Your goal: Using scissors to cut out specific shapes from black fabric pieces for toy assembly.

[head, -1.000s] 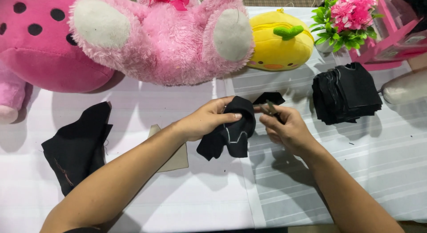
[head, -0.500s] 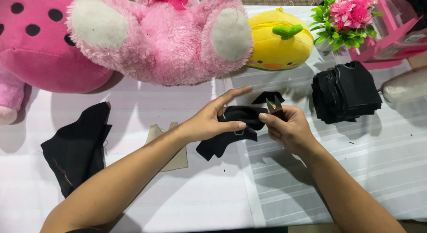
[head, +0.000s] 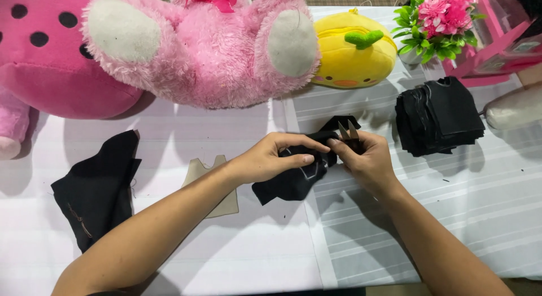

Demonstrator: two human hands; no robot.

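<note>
While both hands pinch black cloth (head: pixel 293 180), left grip (head: pixel 271 157), right grip (head: pixel 367 160) with snips (head: pixel 348 130), open table (head: pixel 395 228) nearer.

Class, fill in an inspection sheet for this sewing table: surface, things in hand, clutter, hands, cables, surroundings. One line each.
Surface: white table cover with faint stripes, lying flat.
Things in hand: black fabric piece with pale outline marks; small scissors, blade tips pointing up, apart.
Clutter: stack of cut black pieces at right; loose black fabric at left; beige paper pattern near the left forearm.
Hands: left hand pinches the fabric piece; right hand holds the scissors at its edge.
Cables: nothing seen.
Surroundings: pink plush toy, pink spotted plush, yellow plush, pot of pink flowers, pink box.
</note>
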